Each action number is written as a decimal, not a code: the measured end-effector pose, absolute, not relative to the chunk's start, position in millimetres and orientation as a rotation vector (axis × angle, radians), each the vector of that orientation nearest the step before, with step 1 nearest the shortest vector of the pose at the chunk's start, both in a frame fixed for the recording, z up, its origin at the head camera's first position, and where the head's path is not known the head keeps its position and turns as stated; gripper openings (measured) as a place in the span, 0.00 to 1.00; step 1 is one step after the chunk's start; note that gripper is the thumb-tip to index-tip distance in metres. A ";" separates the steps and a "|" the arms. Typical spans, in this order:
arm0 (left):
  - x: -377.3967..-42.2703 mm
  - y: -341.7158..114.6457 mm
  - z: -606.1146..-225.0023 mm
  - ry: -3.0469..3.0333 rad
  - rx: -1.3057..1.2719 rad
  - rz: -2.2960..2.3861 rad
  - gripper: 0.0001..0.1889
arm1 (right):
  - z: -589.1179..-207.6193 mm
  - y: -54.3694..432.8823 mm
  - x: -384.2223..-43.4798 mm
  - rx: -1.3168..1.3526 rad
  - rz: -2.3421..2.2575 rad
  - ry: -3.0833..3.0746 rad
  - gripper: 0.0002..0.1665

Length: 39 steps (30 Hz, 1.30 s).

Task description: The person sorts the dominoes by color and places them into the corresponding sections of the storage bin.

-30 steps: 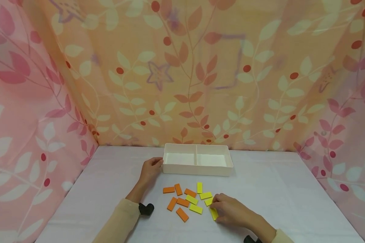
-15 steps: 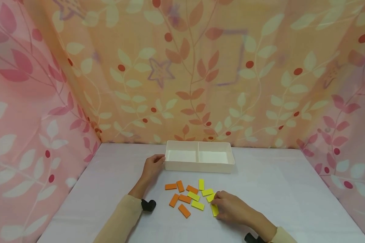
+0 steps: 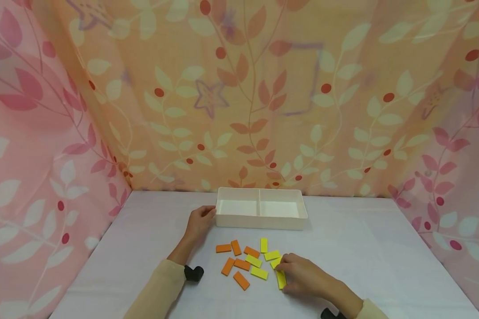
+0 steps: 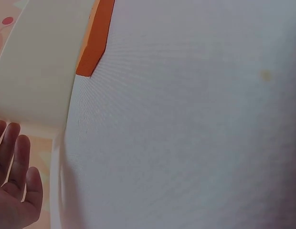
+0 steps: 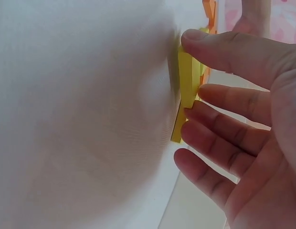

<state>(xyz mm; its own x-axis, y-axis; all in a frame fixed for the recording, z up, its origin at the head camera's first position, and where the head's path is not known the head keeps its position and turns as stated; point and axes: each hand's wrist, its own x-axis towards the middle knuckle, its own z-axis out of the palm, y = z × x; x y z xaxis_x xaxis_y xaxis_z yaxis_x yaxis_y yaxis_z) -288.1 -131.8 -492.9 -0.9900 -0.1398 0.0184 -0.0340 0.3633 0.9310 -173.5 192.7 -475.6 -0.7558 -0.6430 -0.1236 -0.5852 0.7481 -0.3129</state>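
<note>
My right hand (image 3: 305,277) pinches a yellow tile (image 3: 281,281) lying at the right of a loose group, its thumb at one end and fingers at the other. In the right wrist view, that yellow tile (image 5: 186,76) shows edge-on between thumb and fingers, with the ring and little fingers free of it. My left hand (image 3: 199,223) rests by the left end of a white two-compartment box (image 3: 259,222). In the left wrist view its fingers (image 4: 19,160) are fairly straight, fingertips right at the box wall (image 4: 33,71).
Several orange tiles (image 3: 241,280) lie left of several yellow tiles (image 3: 259,273) on the white tablecloth (image 3: 363,248), in front of the box. One yellow tile (image 3: 253,260) overlaps an orange one. Patterned cloth (image 3: 247,88) encloses the back and sides.
The head view shifts slightly. Both hands keep their places, the left at the box and the right on the yellow tile.
</note>
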 end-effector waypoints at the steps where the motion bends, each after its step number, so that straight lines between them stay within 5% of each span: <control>1: -287.8 -131.5 -492.8 -2.510 0.161 -1.718 0.16 | -475.1 192.9 -173.6 -0.975 -0.386 2.719 0.27; 39: -291.1 -132.6 -489.6 -2.547 0.224 -1.755 0.17 | -414.1 187.1 -207.7 -0.998 -0.641 2.830 0.23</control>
